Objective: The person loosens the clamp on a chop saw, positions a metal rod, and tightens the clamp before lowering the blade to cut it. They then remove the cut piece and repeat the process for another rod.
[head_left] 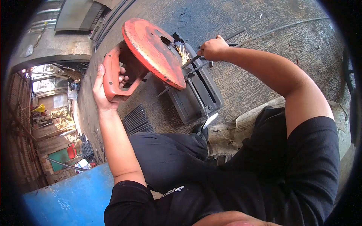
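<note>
My left hand is wrapped round the orange handle of a chop saw. The saw's worn orange blade guard leans over its grey base, and hides the cutting disc. Bright sparks fly out beside the guard. My right hand is closed on a thin dark metal rod, which runs in toward the sparks across the saw's vise. Where rod and disc meet is hidden behind the guard.
A bundle of dark rods lies on the floor left of the saw base. A blue panel stands at lower left. Long bars lie at upper left, and a cable crosses the rough floor at upper right.
</note>
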Demonstrator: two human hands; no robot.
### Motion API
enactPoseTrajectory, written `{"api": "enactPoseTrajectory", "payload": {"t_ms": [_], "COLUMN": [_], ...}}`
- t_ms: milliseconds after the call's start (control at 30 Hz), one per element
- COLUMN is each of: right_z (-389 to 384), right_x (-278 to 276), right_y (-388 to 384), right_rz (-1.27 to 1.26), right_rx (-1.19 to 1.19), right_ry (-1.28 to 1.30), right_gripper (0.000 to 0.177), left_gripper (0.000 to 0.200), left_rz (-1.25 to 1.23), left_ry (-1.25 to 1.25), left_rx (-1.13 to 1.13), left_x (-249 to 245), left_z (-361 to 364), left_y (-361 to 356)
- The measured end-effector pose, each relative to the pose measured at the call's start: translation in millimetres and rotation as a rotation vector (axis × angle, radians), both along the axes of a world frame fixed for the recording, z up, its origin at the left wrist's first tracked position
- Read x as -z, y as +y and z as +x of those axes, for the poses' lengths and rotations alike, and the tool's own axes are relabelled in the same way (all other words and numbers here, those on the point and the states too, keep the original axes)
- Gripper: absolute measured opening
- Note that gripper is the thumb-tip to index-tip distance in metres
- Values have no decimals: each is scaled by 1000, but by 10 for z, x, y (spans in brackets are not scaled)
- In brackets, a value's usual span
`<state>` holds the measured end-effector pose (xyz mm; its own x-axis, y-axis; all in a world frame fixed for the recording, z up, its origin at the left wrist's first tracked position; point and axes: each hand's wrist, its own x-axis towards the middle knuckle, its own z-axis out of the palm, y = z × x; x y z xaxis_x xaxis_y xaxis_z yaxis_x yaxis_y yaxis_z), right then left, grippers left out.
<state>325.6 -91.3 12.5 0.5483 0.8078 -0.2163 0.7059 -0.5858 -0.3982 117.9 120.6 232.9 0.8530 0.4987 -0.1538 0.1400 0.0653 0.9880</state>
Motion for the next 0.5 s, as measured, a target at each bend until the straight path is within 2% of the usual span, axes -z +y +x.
{"api": "enactPoseTrajectory", "payload": {"t_ms": [233,500], "right_z": [26,-18], "right_x": [97,-92], "right_y": [32,-23], "right_rz": [22,-40], "right_rx": [-9,3], "right_ry": [-19,43], "right_gripper": [38,38], "left_gripper": [52,53], "left_rz": [10,0], "left_ry": [7,18], "left_rx": [-5,27], "left_x": [7,4], "left_z": [5,3], "left_y": [-7,3]}}
